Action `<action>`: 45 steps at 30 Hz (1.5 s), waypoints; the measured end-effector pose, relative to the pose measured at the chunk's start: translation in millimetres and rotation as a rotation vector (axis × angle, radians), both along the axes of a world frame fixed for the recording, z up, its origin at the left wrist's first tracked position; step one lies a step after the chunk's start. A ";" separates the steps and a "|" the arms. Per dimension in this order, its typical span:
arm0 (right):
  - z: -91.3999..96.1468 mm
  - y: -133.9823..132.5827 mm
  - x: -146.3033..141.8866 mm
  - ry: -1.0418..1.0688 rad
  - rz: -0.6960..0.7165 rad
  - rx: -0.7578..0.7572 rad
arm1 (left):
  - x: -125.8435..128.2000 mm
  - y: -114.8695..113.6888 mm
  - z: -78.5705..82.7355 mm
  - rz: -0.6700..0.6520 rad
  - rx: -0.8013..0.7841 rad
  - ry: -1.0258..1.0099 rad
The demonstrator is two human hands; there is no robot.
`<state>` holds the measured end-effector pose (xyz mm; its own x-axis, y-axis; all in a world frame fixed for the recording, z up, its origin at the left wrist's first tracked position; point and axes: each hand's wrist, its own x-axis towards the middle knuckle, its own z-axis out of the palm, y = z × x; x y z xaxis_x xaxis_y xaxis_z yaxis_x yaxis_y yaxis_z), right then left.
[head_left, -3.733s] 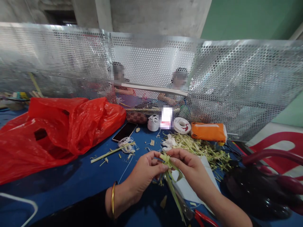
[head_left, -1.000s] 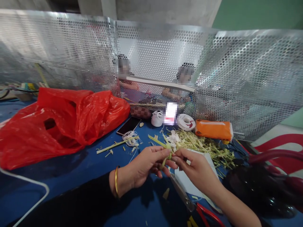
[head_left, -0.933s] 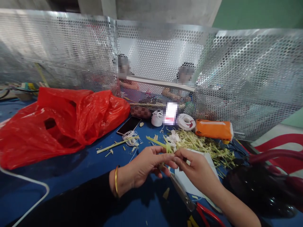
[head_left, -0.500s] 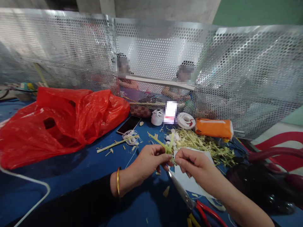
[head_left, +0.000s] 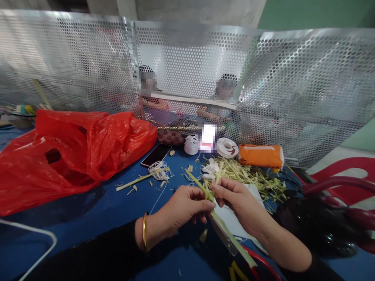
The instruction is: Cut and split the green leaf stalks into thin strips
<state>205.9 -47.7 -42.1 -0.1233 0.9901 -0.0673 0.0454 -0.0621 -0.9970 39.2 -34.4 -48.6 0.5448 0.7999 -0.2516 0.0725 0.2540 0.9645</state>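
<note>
My left hand (head_left: 187,205), with a gold bangle at the wrist, pinches a small bundle of crossed pale-green leaf strips (head_left: 208,194) between thumb and fingers. One long strip (head_left: 236,242) runs down from it toward the lower right, over the scissors. At the upper right of the bundle, my right hand (head_left: 234,193) is closed on a short strip end (head_left: 218,178). Beneath the hands lie scissors (head_left: 224,236) with red handles, partly covered by the strip. White paper (head_left: 252,224) rests under my right hand.
A pile of leaf scraps (head_left: 258,177) lies beyond my right hand. Behind stand a lit phone (head_left: 208,137), a tape roll (head_left: 227,148) and an orange pack (head_left: 260,156). A red plastic bag (head_left: 117,144) covers the left. Two people sit behind the perforated metal screen (head_left: 190,66).
My right hand has moved up from the lower side of the bundle to a strip at its top. A long strip now stretches down across the scissors.
</note>
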 end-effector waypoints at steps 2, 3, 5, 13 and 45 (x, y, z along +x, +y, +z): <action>-2.9 -0.3 -1.3 0.050 -0.042 0.004 | 0.0 -0.1 -1.9 -0.041 -0.025 0.010; -3.9 -0.5 -1.8 0.049 -0.072 0.020 | -0.3 0.2 -3.0 -0.058 -0.032 0.008; -5.1 -0.7 -2.6 0.030 -0.137 0.064 | -1.3 1.2 -4.9 -0.081 -0.033 0.000; -5.8 4.0 1.8 -0.105 -0.247 0.171 | -1.4 2.3 -6.6 0.021 -0.146 -0.054; -27.4 -18.2 -21.1 -0.151 0.204 0.009 | -2.9 8.4 11.9 0.293 0.013 -0.178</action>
<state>184.8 -65.9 -69.5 -0.3101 0.9463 -0.0911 0.2048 -0.0271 -0.9784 36.3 -26.0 -36.6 0.3257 0.9315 -0.1621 -0.1714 0.2268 0.9587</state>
